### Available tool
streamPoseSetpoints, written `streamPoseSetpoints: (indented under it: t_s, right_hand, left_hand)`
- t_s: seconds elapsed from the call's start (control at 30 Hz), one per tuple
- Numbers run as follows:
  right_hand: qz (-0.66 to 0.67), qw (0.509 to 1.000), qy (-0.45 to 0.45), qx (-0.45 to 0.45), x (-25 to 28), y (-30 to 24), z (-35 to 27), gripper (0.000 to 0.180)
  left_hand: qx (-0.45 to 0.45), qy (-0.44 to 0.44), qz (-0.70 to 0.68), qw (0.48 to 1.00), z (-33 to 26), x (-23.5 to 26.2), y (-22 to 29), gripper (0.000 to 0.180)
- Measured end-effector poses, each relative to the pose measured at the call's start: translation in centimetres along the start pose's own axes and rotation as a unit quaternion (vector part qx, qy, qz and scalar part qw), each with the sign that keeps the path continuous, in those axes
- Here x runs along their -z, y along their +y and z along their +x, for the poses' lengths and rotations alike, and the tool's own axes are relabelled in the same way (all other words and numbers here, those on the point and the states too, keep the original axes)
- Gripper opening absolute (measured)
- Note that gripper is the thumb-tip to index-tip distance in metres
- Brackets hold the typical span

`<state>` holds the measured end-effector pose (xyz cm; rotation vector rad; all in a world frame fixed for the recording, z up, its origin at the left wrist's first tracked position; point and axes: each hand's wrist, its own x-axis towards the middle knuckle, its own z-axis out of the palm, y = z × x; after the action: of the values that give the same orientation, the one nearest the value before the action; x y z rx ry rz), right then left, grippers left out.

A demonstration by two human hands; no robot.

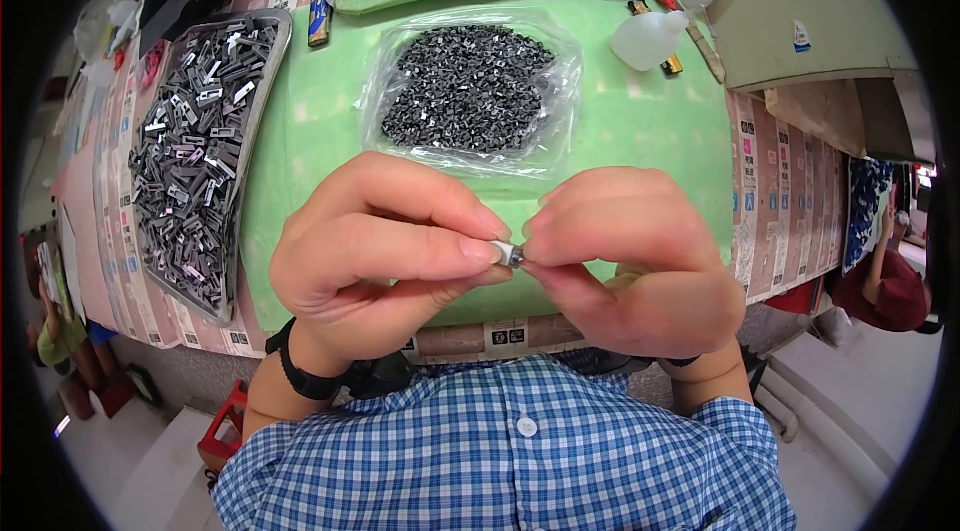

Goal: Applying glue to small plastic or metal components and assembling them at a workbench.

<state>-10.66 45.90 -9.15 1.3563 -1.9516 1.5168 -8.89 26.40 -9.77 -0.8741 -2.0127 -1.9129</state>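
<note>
My left hand [385, 241] and my right hand [630, 256] meet fingertip to fingertip just above the near edge of the table. Between them they pinch one small silver metal part [512, 253]. Most of the part is hidden by my fingers. Behind my hands a clear plastic bag [395, 136] lies open on the green mat [640, 121], with a heap of small dark metal pieces [467, 86] on it. A metal tray [262, 96] at the left holds several longer grey metal parts [195, 151].
A white plastic squeeze bottle [650, 36] lies at the far right of the mat, a lighter [319, 13] near the tray's top. Another person in a red top [890, 286] sits at the right edge. A red stool [225, 431] stands below the table.
</note>
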Motion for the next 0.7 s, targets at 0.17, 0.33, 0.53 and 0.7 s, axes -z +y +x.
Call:
streamPoseSetpoints:
  t_s: [0.17, 0.33, 0.53, 0.7]
  right_hand:
    - [0.007, 0.999, 0.030, 0.034, -0.36, 0.32, -0.19, 0.026]
    - [0.013, 0.999, 0.031, 0.036, -0.54, 0.26, -0.18, 0.025]
    - [0.015, 0.998, 0.043, 0.042, -0.72, 0.41, -0.26, 0.025]
    - [0.017, 0.998, 0.047, 0.043, -0.67, 0.43, -0.29, 0.026]
  left_hand:
    - [-0.022, -0.014, 0.042, 0.999, 0.03, 0.19, 0.20, 0.023]
    - [-0.046, -0.020, 0.047, 0.998, 0.14, 0.35, 0.04, 0.025]
    - [-0.054, -0.020, 0.046, 0.997, 0.30, 0.31, 0.08, 0.027]
    - [-0.051, -0.018, 0.052, 0.997, 0.30, 0.20, 0.15, 0.025]
